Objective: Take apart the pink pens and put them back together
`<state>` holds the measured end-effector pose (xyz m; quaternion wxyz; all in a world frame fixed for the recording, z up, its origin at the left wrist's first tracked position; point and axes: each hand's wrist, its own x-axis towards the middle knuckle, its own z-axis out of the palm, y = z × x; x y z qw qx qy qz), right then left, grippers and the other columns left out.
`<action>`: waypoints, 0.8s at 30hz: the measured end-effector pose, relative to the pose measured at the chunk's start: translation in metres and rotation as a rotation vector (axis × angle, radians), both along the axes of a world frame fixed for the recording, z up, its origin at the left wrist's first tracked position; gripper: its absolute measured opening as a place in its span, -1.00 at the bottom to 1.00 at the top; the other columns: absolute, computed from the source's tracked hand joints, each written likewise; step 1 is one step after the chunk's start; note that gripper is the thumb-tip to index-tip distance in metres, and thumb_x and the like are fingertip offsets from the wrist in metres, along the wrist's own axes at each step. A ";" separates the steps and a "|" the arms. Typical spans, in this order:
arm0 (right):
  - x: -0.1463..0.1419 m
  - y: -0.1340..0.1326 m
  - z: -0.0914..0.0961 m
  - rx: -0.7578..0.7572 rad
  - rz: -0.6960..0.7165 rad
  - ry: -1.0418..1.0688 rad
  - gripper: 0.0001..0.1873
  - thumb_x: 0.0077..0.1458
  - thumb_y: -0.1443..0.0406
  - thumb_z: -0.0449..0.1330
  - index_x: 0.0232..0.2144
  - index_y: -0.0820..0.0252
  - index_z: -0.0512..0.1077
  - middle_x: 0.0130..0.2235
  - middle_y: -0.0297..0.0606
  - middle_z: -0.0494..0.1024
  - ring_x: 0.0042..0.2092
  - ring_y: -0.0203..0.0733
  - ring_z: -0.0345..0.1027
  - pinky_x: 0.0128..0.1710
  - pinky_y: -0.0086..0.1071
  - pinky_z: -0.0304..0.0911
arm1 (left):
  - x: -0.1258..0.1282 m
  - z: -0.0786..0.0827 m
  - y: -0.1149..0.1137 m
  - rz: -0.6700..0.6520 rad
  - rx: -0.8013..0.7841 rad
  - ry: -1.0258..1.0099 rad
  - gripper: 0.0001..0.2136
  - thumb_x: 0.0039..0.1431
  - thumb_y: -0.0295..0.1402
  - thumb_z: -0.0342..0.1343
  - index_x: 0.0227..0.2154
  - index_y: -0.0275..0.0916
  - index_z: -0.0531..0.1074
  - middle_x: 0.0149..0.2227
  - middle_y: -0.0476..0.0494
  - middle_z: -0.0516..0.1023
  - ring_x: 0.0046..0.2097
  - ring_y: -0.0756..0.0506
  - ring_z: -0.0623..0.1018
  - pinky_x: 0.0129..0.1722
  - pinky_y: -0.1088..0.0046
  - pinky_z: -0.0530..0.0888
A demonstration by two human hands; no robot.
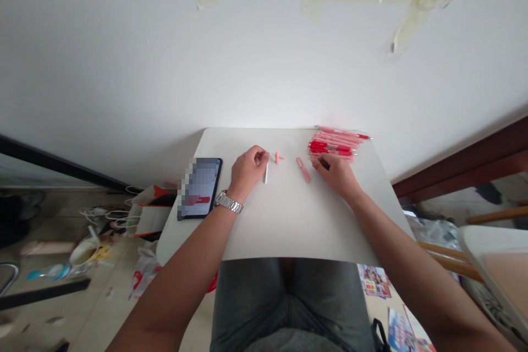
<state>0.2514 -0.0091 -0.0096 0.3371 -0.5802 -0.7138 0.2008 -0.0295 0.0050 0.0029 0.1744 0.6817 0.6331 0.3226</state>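
Observation:
On the small white table, my left hand, with a metal watch at its wrist, pinches the top of a thin white pen refill. A small pink pen piece lies just right of it. A pink pen barrel lies slanted near the middle. My right hand rests palm down beside the barrel, its fingers curled at the near edge of a pile of several red and pink pens; what the fingers hold, if anything, is hidden.
A phone lies at the table's left edge. Bags, cables and bottles clutter the floor on the left. A wooden rail and a chair stand on the right. The white wall is close behind the table.

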 end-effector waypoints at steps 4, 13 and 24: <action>-0.002 -0.001 0.001 -0.006 0.007 0.021 -0.61 0.34 0.03 0.13 -0.39 0.16 0.48 -0.41 -0.27 0.55 -0.38 -0.20 0.32 -0.35 -0.34 0.16 | 0.000 0.000 -0.001 0.002 0.000 -0.006 -0.82 0.37 -0.17 0.12 -0.25 -0.11 0.53 -0.30 0.00 0.65 -0.31 -0.07 0.56 -0.32 0.43 0.30; -0.011 -0.005 -0.002 0.029 0.045 -0.042 -0.69 0.27 0.02 0.26 -0.26 0.13 0.49 -0.42 -0.32 0.47 -0.40 -0.22 0.28 -0.36 -0.34 0.15 | 0.000 0.001 -0.001 -0.006 -0.013 -0.001 -0.81 0.39 -0.15 0.11 -0.21 -0.10 0.54 -0.28 -0.03 0.67 -0.28 -0.09 0.57 -0.31 0.43 0.31; -0.015 -0.005 -0.007 0.102 0.099 -0.151 -0.78 0.27 0.10 0.29 -0.25 0.10 0.46 -0.31 -0.27 0.52 -0.28 -0.16 0.36 -0.28 -0.33 0.19 | 0.000 0.002 -0.001 -0.009 -0.018 -0.004 -0.82 0.39 -0.17 0.11 -0.20 -0.10 0.55 -0.26 -0.04 0.68 -0.26 -0.09 0.58 -0.31 0.43 0.32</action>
